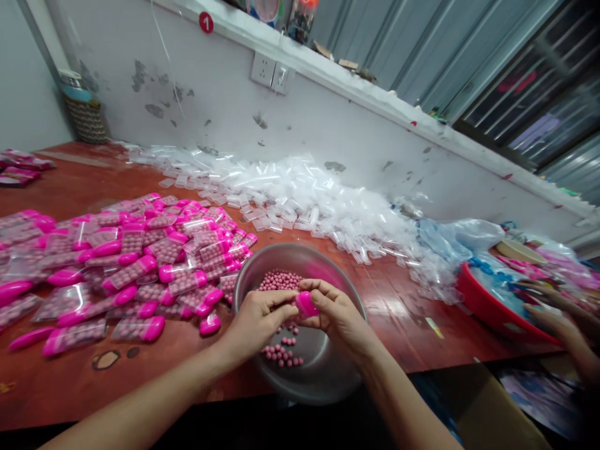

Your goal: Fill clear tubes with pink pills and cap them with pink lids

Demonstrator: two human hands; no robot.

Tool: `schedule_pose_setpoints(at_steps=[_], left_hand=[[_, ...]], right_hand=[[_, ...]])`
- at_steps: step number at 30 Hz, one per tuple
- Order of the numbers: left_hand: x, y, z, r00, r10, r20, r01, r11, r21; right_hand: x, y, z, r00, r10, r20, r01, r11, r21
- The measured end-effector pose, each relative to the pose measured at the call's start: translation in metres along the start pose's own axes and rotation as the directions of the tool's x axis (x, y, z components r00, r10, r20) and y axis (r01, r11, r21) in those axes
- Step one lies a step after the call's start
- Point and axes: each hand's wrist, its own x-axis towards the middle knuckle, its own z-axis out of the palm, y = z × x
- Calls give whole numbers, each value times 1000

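Both of my hands meet over a grey metal bowl [323, 369], fingers bent inward. My right hand [341, 312] grips a bright pink plastic cap [307, 304] between thumb and fingers. Pinched close against the cap's left side is my left hand [255, 319]; what lies between its fingers is hidden. Small round dusty-pink beads [280, 280] are heaped at the bowl's far side, with more scattered beads [284, 356] lower down. To the left lies a large pile of clear pouches of pink beads with pink caps [173, 250].
A long heap of clear plastic sleeves [300, 187] runs along the wall behind the bowl. At right stands a red basin [487, 306] with blue and clear plastic, where another person's hands [548, 306] work. A bottle in a woven holder [84, 112] stands back left.
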Motion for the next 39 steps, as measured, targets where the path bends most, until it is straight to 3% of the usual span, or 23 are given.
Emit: schedule_pose_setpoints(at_steps=[4, 6, 8, 11, 14, 17, 21, 24, 27, 30, 32, 34, 36, 38, 39], left_hand=[[12, 1, -38, 967, -38, -252, 61, 995, 83], [20, -4, -68, 912, -10, -409, 113, 967, 227], [27, -15, -98, 875, 88, -475, 169, 865, 472], [33, -41, -128, 910, 227, -348, 188, 522, 832], [33, -68, -132, 965, 190, -180, 137, 219, 966], [31, -86, -126, 982, 144, -120, 110, 75, 991], [30, -96, -125, 985, 151, -80, 78, 15, 997], [29, -94, -128, 984, 166, -67, 62, 35, 997], [28, -83, -126, 962, 259, -86, 55, 124, 991], [30, -60, -115, 901, 411, -135, -1, 313, 950], [34, -42, -102, 877, 450, -166, -76, 472, 878], [41, -25, -87, 894, 394, -215, -106, 650, 752], [49, -13, -71, 930, 244, -275, -61, 840, 540], [56, -8, -55, 966, 39, -255, 12, 981, 195], [57, -7, -46, 977, -62, -203, 62, 998, -8]], right_hand=[[40, -23, -36, 991, -131, -21, 114, 917, -381], [71, -33, -66, 968, -226, -109, 105, 758, -643], [107, -37, -97, 948, -273, -161, 26, 573, -819], [161, -33, -126, 961, -238, -142, -28, 425, -905], [212, -26, -125, 984, -175, -43, 3, 254, -967], [261, -18, -105, 992, -112, 54, 63, 82, -995], [309, -4, -81, 994, -23, 104, 101, -108, -989], [321, 5, -76, 995, 12, 102, 102, -211, -972], [315, 2, -79, 996, 8, 93, 92, -267, -959], [290, -16, -80, 992, -36, 121, 107, -271, -957], [261, -33, -76, 983, -83, 164, 138, -255, -957], [223, -50, -65, 962, -133, 238, 205, -223, -953], [178, -63, -51, 917, -153, 368, 342, -169, -924], [134, -70, -36, 848, -137, 512, 505, -86, -859], [114, -71, -30, 818, -138, 558, 560, -31, -828]])
